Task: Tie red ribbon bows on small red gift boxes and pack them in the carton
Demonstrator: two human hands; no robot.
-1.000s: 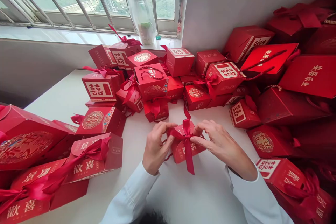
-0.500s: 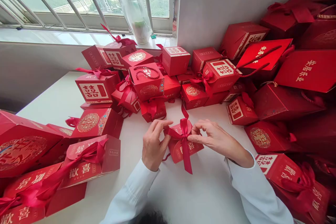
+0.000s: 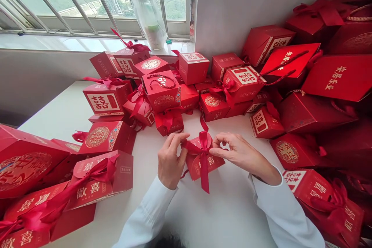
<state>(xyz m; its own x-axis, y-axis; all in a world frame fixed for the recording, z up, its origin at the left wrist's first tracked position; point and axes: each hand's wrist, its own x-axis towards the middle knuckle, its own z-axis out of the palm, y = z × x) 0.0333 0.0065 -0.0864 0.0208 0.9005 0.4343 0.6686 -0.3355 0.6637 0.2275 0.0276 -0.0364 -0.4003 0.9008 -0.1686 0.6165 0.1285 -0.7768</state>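
Your left hand [image 3: 171,159] and right hand [image 3: 241,154] apart, pinching satin ribbon bow [image 3: 204,145] on one red cardboard gift box [image 3: 213,164]; many more boxes [image 3: 161,91] piled around.

The gift box [image 3: 216,165] was red with gold characters, the satin ribbon [image 3: 204,166] darker red, the shirt sleeve [image 3: 145,211] white, the table [image 3: 232,217] white, the nearby box [image 3: 116,139] red with a gold round medallion.

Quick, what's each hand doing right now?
Left hand: closed, pinching the left loop of the red satin ribbon bow on the small red cardboard gift box.
Right hand: curled at the bow's right side; grip cannot be told.
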